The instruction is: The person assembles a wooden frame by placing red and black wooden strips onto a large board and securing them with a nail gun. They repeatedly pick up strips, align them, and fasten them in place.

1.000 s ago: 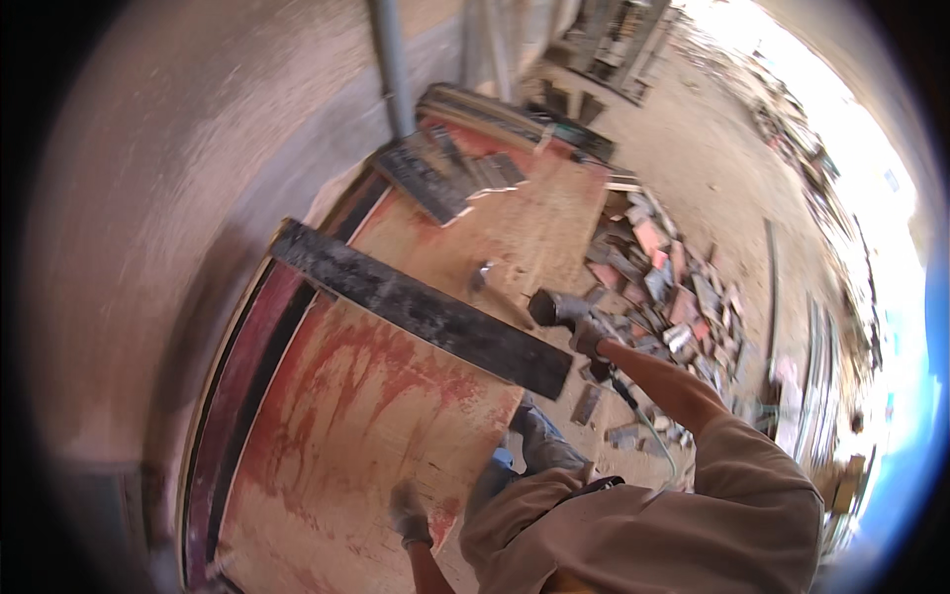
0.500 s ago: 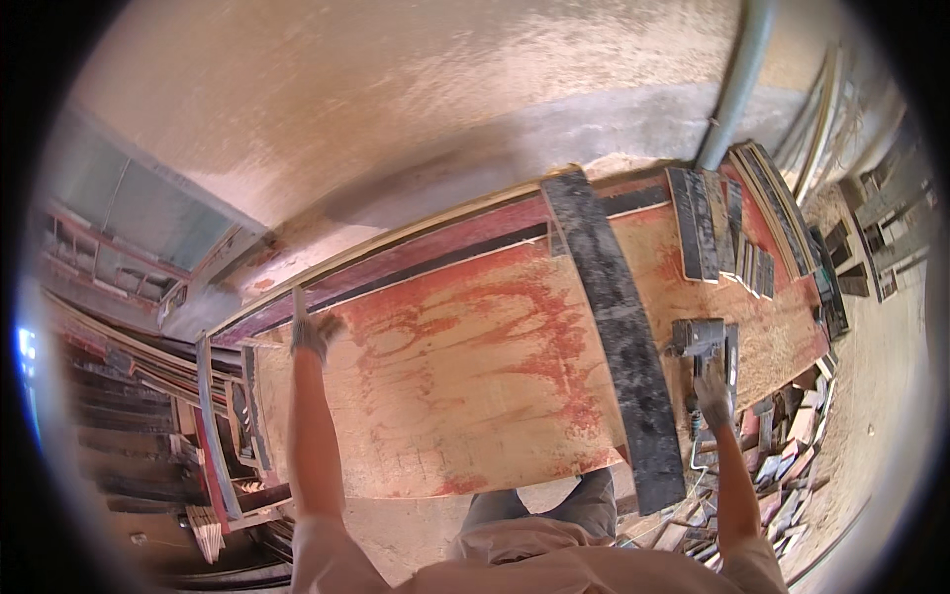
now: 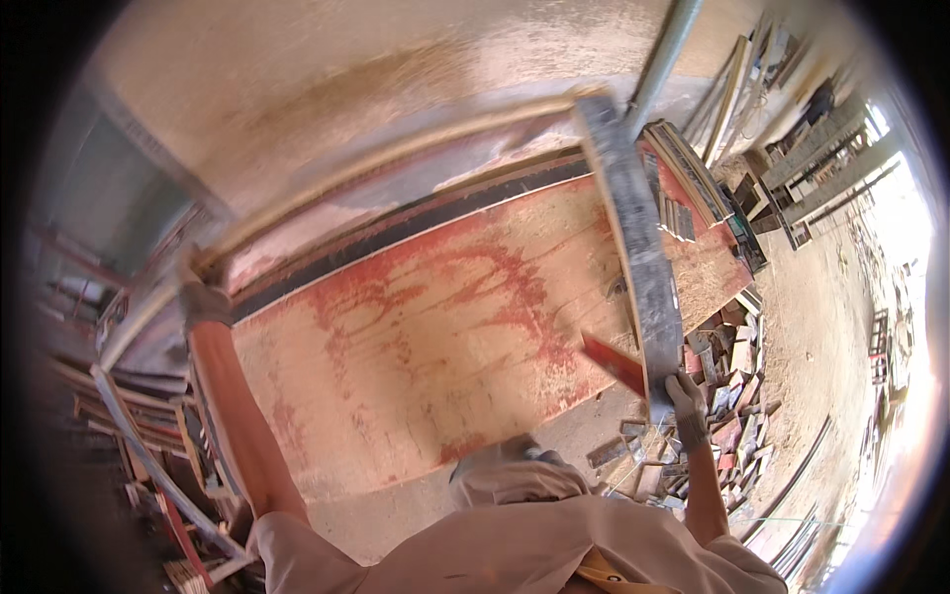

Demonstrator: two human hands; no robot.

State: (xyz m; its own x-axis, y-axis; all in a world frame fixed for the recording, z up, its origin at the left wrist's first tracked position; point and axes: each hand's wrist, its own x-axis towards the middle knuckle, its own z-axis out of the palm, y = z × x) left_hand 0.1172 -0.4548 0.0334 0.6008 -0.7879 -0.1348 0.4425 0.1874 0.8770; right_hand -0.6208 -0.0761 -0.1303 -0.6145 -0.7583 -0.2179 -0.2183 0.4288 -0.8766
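A large frame of long boards is tilted up off the worktable (image 3: 435,327). My gloved left hand (image 3: 205,289) grips its far left corner, where a long pale wooden strip (image 3: 396,147) begins; motion blurs the fingers. On the right, a wide black board (image 3: 633,228) joins that strip at its far end. My gloved right hand (image 3: 686,398) is closed on the black board's near end, thumb side showing. A short red board (image 3: 614,364) sticks out leftward beside that end. How the boards are fastened cannot be seen.
Small black offcuts (image 3: 677,218) and stacked strips (image 3: 688,178) lie at the table's far right. Scrap wood (image 3: 727,396) is heaped on the floor beside it. A grey pipe (image 3: 661,69) stands by the back wall. Timber racks (image 3: 148,416) fill the left side.
The frame has risen off the table and tilted. My right hand has let go of a nail gun and taken hold of the black board. My left hand has moved left with the corner.
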